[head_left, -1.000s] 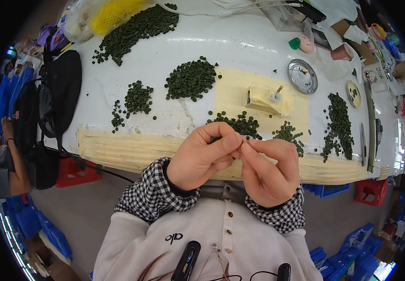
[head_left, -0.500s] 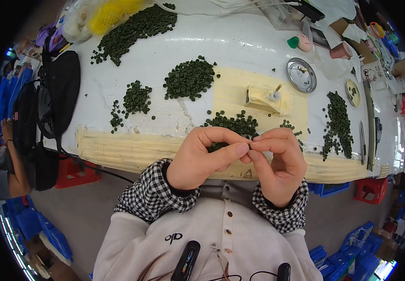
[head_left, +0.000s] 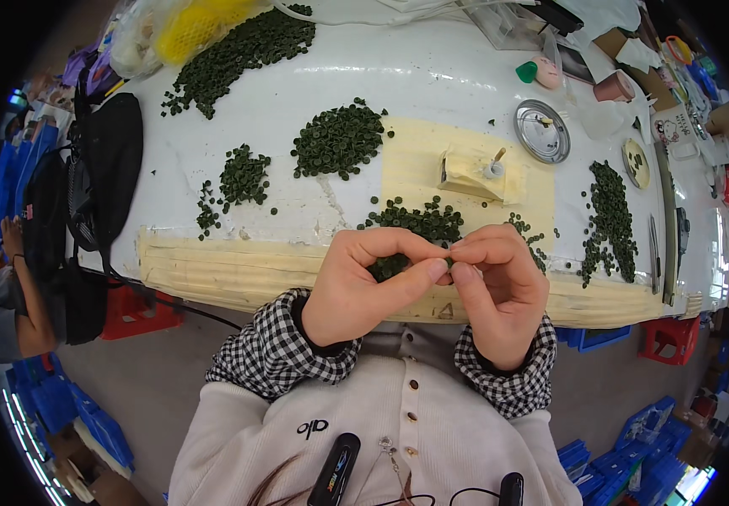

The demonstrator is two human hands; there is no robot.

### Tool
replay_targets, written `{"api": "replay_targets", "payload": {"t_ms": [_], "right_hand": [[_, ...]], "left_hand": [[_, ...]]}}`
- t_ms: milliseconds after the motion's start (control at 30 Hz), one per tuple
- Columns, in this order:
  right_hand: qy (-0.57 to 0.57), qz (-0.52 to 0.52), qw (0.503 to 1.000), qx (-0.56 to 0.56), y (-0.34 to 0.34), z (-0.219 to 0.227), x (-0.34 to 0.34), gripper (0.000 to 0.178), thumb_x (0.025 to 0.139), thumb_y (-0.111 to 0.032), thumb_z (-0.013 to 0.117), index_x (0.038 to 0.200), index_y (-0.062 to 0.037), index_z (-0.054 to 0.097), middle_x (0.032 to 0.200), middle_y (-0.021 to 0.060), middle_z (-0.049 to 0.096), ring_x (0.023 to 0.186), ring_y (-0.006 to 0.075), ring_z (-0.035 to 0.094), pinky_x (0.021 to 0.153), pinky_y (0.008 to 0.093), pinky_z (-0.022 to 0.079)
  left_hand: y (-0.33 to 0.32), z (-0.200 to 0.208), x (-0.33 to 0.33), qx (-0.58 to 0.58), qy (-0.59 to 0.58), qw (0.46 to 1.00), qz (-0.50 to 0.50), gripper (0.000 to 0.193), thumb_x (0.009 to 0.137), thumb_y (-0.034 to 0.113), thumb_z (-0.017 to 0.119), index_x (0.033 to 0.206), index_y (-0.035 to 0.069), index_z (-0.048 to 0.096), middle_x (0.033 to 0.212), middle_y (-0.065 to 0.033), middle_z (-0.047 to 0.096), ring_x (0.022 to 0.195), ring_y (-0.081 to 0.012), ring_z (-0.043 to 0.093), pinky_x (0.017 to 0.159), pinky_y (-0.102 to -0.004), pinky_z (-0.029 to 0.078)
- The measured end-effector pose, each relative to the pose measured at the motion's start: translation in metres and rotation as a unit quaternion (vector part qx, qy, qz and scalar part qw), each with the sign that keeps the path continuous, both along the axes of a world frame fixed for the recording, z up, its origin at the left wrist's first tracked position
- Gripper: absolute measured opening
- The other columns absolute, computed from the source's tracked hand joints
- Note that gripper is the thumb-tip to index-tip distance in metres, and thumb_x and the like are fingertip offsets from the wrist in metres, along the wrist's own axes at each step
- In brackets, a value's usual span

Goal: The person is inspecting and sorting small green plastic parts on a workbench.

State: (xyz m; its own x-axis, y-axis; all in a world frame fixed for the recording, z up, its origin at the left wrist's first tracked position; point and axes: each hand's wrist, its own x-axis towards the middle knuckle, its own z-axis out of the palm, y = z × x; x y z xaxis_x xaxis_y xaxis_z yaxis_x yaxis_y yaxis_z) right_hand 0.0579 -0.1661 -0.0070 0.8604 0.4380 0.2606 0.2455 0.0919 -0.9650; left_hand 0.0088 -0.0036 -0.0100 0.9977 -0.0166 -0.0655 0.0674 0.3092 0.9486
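My left hand (head_left: 364,282) and my right hand (head_left: 503,291) meet fingertip to fingertip over the near edge of the table. Between their pinched thumbs and forefingers is a small dark green piece (head_left: 449,263), mostly covered by the fingers. A pile of small round dark green pieces (head_left: 423,221) lies just beyond my hands, partly hidden by them. A little farther off, a block wrapped in cream tape (head_left: 470,174) carries a short upright peg (head_left: 495,167). To the right of my right hand, more green pieces (head_left: 526,232) are scattered.
More green piles lie at the centre left (head_left: 339,139), far left (head_left: 242,55) and right (head_left: 609,223). A round metal dish (head_left: 541,132) stands at the back right. Tweezers (head_left: 653,253) lie near the right edge. A black bag (head_left: 115,164) sits at the left, beside another person's arm (head_left: 31,287).
My fingertips have shifted slightly around the small green piece, with the right thumb moving up against the left. Both hands stay in nearly the same place.
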Motion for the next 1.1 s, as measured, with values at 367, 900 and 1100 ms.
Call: {"api": "replay_targets", "payload": {"t_ms": [367,900,1100], "right_hand": [[-0.175,-0.02,0.981,-0.083,-0.004,0.004,0.007,0.016,0.073,0.005,0.068,0.087,-0.0013,0.064,0.086,0.0101,0.059,0.075,0.0191,0.059,0.064,0.0258,0.049],[-0.299,-0.003,0.951,-0.083,-0.01,0.005,0.008,0.024,0.066,-0.007,0.076,0.087,-0.0035,0.063,0.084,0.0074,0.059,0.072,0.0211,0.057,0.06,0.0287,0.047],[-0.331,0.024,0.941,-0.061,-0.014,0.003,0.01,0.03,0.065,-0.01,0.077,0.09,-0.0042,0.064,0.086,0.0074,0.059,0.073,0.0213,0.057,0.062,0.0288,0.047]], "left_hand": [[0.001,-0.004,0.001,-0.075,0.057,0.995,-0.024,0.012,0.08,0.006,0.067,0.09,-0.001,0.066,0.086,-0.0056,0.067,0.08,-0.0089,0.059,0.076,-0.0227,0.047],[0.004,-0.003,-0.002,-0.241,0.135,0.952,-0.135,0.011,0.083,0.008,0.065,0.092,0.002,0.064,0.077,-0.0005,0.062,0.058,0.0001,0.045,0.049,-0.0148,0.032],[0.005,-0.001,-0.001,-0.225,0.134,0.953,-0.153,0.009,0.083,0.006,0.064,0.09,0.0,0.061,0.074,-0.0038,0.059,0.053,-0.0046,0.039,0.046,-0.0197,0.028]]}}
